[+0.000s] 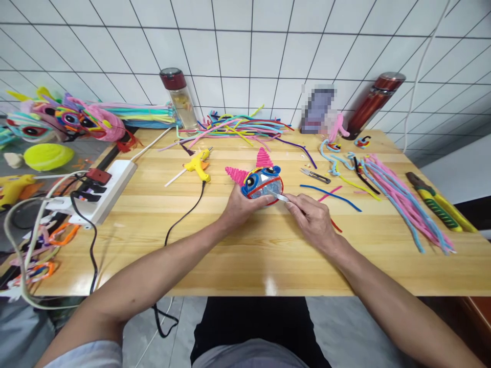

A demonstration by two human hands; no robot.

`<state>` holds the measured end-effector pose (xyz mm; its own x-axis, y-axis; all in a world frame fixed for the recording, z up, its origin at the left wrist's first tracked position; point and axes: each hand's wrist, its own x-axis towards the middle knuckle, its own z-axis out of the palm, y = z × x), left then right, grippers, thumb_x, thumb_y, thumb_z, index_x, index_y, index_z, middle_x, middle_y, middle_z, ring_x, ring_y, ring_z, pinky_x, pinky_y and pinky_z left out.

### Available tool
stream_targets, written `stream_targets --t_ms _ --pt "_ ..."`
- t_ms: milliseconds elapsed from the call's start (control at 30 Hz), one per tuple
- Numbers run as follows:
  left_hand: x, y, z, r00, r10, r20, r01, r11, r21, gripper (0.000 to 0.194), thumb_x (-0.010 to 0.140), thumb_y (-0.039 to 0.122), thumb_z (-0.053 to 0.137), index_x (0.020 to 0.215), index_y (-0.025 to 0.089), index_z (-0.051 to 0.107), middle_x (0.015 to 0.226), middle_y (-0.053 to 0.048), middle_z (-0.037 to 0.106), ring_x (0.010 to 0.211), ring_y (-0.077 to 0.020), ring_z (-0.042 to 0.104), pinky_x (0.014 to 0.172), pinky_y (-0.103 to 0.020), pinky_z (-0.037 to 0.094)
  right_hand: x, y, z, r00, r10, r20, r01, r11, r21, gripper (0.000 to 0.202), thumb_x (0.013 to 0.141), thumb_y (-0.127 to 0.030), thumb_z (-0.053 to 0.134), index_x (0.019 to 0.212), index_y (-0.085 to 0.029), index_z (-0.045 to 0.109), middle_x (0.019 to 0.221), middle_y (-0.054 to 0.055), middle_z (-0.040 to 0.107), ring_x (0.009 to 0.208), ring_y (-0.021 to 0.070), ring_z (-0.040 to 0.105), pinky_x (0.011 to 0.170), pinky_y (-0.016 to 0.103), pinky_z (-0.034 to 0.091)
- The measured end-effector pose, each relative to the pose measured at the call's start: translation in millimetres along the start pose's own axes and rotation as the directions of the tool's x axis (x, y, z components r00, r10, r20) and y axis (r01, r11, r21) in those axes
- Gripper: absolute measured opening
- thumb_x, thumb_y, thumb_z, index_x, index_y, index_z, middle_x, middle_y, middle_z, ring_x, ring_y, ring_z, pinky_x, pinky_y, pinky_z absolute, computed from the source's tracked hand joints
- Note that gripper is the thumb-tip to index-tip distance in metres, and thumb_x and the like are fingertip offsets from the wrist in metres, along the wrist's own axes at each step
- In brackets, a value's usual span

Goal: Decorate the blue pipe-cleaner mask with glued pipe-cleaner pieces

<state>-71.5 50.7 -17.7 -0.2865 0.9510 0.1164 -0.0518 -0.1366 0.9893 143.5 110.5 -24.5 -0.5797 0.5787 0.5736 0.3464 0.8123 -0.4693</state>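
In the middle of the head view, my left hand (240, 209) grips a pipe-cleaner animal head (264, 179) from its lower left side. It has pink pointed ears, blue-ringed eyes, a red outline and a clear plastic-looking front. Pinched in my right hand (312, 217) is a thin, flat metal blade-like tool (283, 198), its tip touching or very close to the clear front; its handle is hidden in my fingers. Just right of the head lie small thread snips (315, 176) and a blue pipe cleaner (330, 197).
A yellow glue gun (198, 164) with a trailing black cord lies left of my hands. Further left is a white power strip (111, 191). Pipe cleaners (238, 127), a glass bottle (180, 97) and a red flask (374, 105) line the back; pliers (433, 202) lie right.
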Motion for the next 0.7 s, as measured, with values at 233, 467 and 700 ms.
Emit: stream_targets --t_ms 233,467,700 --pt "-1.6 0.3 0.2 1.0 0.02 0.016 -0.02 1.0 0.002 0.058 0.068 0.05 0.096 0.109 0.018 0.069 0.113 -0.012 0.082 0.105 -0.0285 0.077 0.095 -0.043 0.063 -2.2 -6.1 4.8 0.999 0.037 -0.026 -0.037 0.999 -0.003 0.031 0.109 -0.03 0.054 0.126 -0.022 0.079 0.086 0.007 0.077 0.075 0.0186 0.072 0.072 0.032 0.057" --pt "-3.5 -6.9 -0.5 0.998 -0.046 -0.044 0.047 0.999 0.024 0.062 0.066 0.044 0.097 0.113 0.016 0.068 0.115 -0.013 0.08 0.105 -0.0285 0.077 0.098 -0.045 0.061 -1.5 -8.5 5.9 0.997 0.057 -0.057 -0.056 0.998 0.022 0.029 0.108 -0.029 0.056 0.123 -0.022 0.08 0.082 0.006 0.076 0.07 0.0182 0.07 0.069 0.032 0.058" --pt "-1.0 -3.2 -0.5 0.999 -0.048 -0.007 0.048 0.999 -0.023 0.061 0.064 0.046 0.098 0.11 0.016 0.07 0.111 -0.011 0.081 0.103 -0.0276 0.077 0.097 -0.044 0.062 -0.9 -3.8 -0.9 1.0 0.008 -0.012 -0.008 1.0 0.022 0.029 0.107 -0.027 0.057 0.124 -0.023 0.08 0.09 0.007 0.081 0.076 0.0192 0.074 0.072 0.032 0.06"
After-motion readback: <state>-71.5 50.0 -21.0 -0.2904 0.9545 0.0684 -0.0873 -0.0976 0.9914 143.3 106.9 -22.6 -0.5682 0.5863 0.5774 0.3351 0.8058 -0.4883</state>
